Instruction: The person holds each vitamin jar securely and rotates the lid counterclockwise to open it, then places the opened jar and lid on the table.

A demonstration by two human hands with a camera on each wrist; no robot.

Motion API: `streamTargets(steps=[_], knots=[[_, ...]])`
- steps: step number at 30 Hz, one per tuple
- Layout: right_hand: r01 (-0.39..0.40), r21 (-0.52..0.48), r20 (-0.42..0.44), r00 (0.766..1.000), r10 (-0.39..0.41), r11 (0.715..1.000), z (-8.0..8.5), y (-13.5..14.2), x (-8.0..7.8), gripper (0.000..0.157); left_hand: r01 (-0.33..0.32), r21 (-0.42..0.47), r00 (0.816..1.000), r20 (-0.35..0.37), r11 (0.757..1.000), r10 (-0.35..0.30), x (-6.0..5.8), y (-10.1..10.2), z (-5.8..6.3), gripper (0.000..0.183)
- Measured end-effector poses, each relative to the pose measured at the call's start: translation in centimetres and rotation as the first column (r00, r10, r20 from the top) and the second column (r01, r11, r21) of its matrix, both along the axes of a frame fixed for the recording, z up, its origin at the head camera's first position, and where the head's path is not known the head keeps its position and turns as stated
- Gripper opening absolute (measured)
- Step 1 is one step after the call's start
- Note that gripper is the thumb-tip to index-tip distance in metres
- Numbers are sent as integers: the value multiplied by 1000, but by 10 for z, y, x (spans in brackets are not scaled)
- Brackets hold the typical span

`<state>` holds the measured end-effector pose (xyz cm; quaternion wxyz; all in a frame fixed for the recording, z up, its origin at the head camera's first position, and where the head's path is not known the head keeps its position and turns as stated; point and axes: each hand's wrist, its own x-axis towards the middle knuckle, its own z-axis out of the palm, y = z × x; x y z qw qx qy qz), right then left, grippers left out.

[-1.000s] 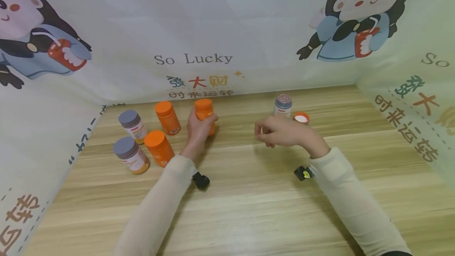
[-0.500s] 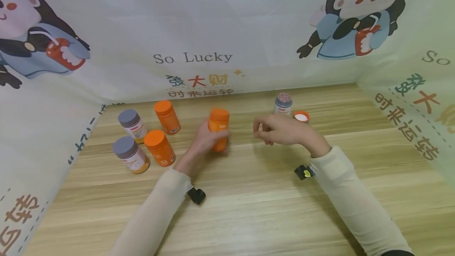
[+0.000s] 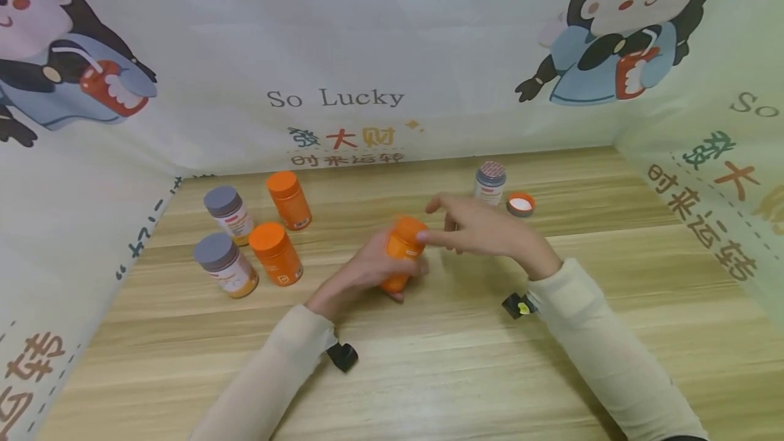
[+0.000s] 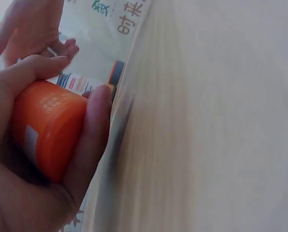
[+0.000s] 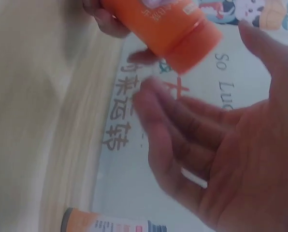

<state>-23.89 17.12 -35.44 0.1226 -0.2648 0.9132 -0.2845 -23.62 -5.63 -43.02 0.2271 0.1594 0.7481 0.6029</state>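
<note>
My left hand (image 3: pixel 367 265) grips an orange bottle (image 3: pixel 401 249) round its body, orange cap up and tilted toward the right hand. In the left wrist view the bottle's base (image 4: pixel 62 137) faces the camera, with thumb and fingers round it. My right hand (image 3: pixel 486 226) hovers beside the cap with fingers spread and loosely bent, its thumb tip overlapping the cap in the head view. In the right wrist view a gap shows between the cap (image 5: pixel 194 48) and that hand's fingers. Behind the right hand stands an uncapped bottle (image 3: pixel 490 186) with a patterned top, partly hidden.
An upturned orange-rimmed cap (image 3: pixel 520 204) with a white liner lies beside the uncapped bottle. On the left stand two grey-capped bottles, one behind (image 3: pixel 228 213) and one in front (image 3: pixel 225 264), plus two orange bottles, back (image 3: pixel 289 201) and front (image 3: pixel 275 254). Printed cloth walls (image 3: pixel 459 87) enclose the wooden table.
My left hand has brought the orange bottle rightward and nearer, tilting it toward the right hand. The right hand's fingers have spread from a looser curl.
</note>
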Motion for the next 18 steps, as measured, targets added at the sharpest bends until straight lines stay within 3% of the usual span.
streamTargets(steps=[6, 11, 14, 18], knots=[[97, 89, -127, 988, -85, 991, -7, -15, 6, 54, 81, -87, 994, -64, 993, -86, 6, 6, 1, 54], [187, 121, -253, 955, -152, 975, -15, -28, 11, 51, 96, -156, 989, -95, 983, -112, 10, 8, 4, 50], [252, 164, -258, 944, -205, 954, -18, -33, 15, 60, 94, -180, 987, -114, 979, -116, 12, 8, 6, 47], [345, 202, -216, 929, -302, 916, -20, -39, 20, 72, 82, -206, 971, -206, 975, -125, 12, 9, 7, 44]])
